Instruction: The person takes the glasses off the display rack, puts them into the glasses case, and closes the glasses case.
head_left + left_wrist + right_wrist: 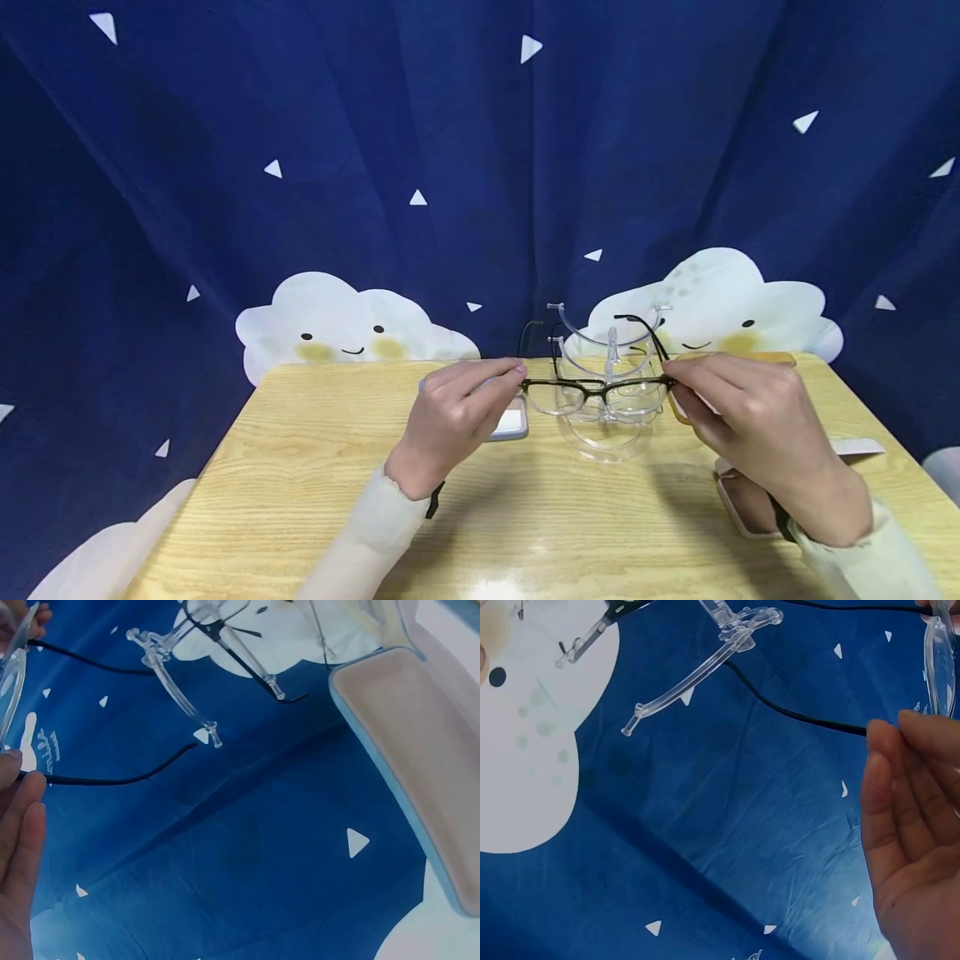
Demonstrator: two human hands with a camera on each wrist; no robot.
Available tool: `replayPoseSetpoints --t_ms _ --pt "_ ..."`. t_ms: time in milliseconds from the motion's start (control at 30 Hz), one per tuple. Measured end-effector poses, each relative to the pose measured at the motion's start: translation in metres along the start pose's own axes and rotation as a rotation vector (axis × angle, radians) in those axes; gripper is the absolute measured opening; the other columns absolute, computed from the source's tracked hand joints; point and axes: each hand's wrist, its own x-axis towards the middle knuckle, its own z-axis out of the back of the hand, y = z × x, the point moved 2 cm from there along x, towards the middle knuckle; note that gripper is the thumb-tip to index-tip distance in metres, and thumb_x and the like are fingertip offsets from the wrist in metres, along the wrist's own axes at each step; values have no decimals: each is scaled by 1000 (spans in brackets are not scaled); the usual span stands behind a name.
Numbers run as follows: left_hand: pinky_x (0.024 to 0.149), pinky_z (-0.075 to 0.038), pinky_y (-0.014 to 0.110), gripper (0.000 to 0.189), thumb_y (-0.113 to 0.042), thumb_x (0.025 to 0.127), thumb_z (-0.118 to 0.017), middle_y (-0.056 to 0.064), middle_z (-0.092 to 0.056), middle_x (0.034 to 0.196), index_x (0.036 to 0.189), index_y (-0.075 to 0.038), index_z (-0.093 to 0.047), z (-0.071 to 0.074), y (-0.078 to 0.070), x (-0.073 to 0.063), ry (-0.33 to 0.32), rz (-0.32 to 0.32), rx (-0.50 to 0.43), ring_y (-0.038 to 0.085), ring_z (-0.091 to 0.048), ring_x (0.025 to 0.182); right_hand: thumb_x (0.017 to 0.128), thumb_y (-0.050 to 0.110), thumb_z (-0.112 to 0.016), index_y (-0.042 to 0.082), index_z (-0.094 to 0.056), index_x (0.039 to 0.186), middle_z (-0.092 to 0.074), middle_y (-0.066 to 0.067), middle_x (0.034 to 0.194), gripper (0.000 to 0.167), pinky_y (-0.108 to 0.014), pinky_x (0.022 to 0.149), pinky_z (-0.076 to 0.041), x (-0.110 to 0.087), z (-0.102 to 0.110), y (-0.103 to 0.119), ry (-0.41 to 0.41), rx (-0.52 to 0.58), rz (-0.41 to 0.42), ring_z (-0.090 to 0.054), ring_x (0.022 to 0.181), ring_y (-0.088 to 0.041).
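Observation:
A pair of black-rimmed eyeglasses (pixel 595 392) is held level in the head view, with its temples unfolded and pointing away from me. My left hand (pixel 457 412) pinches it at the left hinge, and my right hand (pixel 757 425) pinches the right one. Just beyond the lenses stands a clear plastic glasses stand (pixel 612 346) with several curved arms. Another dark-framed pair of glasses (pixel 244 661) sits on that stand in the left wrist view. The held pair's temples (pixel 802 718) reach toward the stand's upper arm; whether they touch it I cannot tell.
A blue-grey glasses case (pixel 512 425) lies open behind my left hand, its pale lining (pixel 427 750) showing. Behind my right hand is a yellow case (pixel 772 358). An open case with a brownish lining (pixel 750 502) lies under my right wrist on the wooden table (pixel 300 467).

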Motion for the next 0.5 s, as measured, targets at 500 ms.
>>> replayPoseSetpoints --t_ms 500 --pt "75 -64 22 18 -7 101 -66 5 -82 94 93 -4 -82 10 -2 -3 -42 -52 -2 14 -79 77 111 27 -48 0 -75 88 -74 -2 75 44 -23 80 -56 5 1 14 -78 71 33 -69 66 -21"
